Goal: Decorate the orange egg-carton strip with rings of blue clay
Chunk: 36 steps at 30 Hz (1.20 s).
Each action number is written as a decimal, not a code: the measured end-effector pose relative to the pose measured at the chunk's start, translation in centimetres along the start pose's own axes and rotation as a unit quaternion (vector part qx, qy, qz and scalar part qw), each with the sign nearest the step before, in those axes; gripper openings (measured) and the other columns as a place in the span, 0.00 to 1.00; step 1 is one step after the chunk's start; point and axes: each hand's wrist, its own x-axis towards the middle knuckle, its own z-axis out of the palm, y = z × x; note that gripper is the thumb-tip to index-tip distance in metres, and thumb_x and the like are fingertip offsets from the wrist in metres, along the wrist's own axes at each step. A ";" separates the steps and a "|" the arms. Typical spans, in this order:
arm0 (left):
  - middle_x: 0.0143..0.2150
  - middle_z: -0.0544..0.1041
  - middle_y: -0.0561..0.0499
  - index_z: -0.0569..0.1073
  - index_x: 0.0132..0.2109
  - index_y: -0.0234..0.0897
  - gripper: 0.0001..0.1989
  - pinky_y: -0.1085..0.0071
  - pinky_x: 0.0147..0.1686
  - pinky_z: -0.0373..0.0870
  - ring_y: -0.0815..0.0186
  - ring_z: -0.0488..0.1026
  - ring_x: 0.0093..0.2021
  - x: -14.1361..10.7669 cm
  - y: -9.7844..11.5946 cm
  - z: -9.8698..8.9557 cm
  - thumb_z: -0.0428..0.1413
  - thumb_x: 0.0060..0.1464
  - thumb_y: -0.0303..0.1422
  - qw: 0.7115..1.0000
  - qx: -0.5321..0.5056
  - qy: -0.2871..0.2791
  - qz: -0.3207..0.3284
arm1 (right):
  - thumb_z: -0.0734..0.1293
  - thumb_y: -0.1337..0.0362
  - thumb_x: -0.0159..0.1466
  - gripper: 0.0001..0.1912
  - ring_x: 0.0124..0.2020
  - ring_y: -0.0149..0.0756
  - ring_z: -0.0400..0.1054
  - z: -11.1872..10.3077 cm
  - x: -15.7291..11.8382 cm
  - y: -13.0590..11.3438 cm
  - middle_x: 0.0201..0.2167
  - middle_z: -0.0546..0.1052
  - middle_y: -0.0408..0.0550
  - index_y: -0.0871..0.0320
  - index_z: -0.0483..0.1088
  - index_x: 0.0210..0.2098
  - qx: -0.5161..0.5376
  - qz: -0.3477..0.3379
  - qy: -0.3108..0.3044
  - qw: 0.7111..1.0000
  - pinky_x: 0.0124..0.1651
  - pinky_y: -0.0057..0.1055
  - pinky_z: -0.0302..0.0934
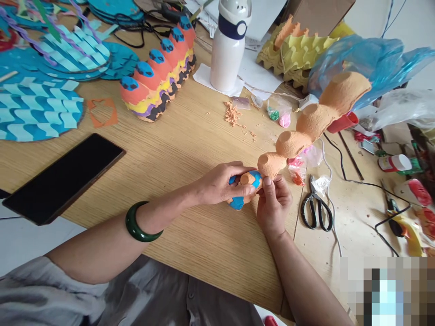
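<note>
Holding orange egg-carton strip (292,143) by near end, lengthwise away and rightward; gripping blue-patched cup (255,179) in curled left hand (222,182), pinching just beyond with right hand (273,203).

No words, brands or numbers can be read. Well to the right of the right fingers (283,189), a small jar (394,163) bears a red-and-white label (385,163), its print too small and blurred to make out. Well beyond the left fingers (240,169), the white bottle (226,61) carries 1 round white mark (241,28) on its dark blue band (230,32)
</note>
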 end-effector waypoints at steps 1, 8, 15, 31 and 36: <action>0.41 0.76 0.48 0.79 0.54 0.32 0.21 0.72 0.37 0.68 0.66 0.72 0.39 0.0 0.1 0.0 0.61 0.59 0.40 1.000 -0.007 0.001 -0.007 | 0.76 0.53 0.64 0.12 0.25 0.25 0.69 0.0 0.0 0.0 0.27 0.77 0.37 0.53 0.74 0.32 -0.002 -0.003 0.000 1.000 0.30 0.23 0.68; 0.38 0.76 0.49 0.80 0.48 0.33 0.18 0.72 0.34 0.67 0.67 0.71 0.37 -0.3 0.4 0.6 0.61 0.58 0.42 0.998 -0.030 0.046 -0.026 | 0.73 0.54 0.67 0.10 0.28 0.29 0.72 0.2 -0.7 0.0 0.30 0.79 0.38 0.51 0.73 0.36 -0.050 -0.043 -0.015 0.998 0.33 0.28 0.72; 0.38 0.76 0.49 0.79 0.44 0.34 0.15 0.73 0.36 0.68 0.67 0.71 0.38 -0.1 -0.2 0.9 0.57 0.62 0.42 0.998 -0.038 0.054 -0.003 | 0.73 0.54 0.68 0.10 0.26 0.30 0.74 0.1 -0.8 0.1 0.29 0.79 0.39 0.51 0.74 0.37 -0.076 -0.064 -0.009 0.995 0.30 0.28 0.71; 0.27 0.71 0.54 0.72 0.31 0.35 0.14 0.74 0.27 0.64 0.71 0.65 0.28 0.0 1.0 0.3 0.54 0.59 0.40 0.991 -0.094 0.025 -0.087 | 0.72 0.53 0.68 0.10 0.24 0.30 0.72 0.0 -1.0 0.0 0.26 0.78 0.38 0.52 0.73 0.36 -0.118 -0.089 -0.018 0.989 0.28 0.28 0.68; 0.23 0.67 0.54 0.65 0.25 0.37 0.17 0.73 0.25 0.64 0.71 0.64 0.24 0.0 1.2 0.3 0.51 0.59 0.40 0.988 -0.111 0.033 -0.099 | 0.73 0.53 0.68 0.10 0.24 0.29 0.70 -0.1 -1.0 0.2 0.26 0.77 0.38 0.51 0.73 0.36 -0.116 -0.086 -0.016 0.989 0.27 0.27 0.67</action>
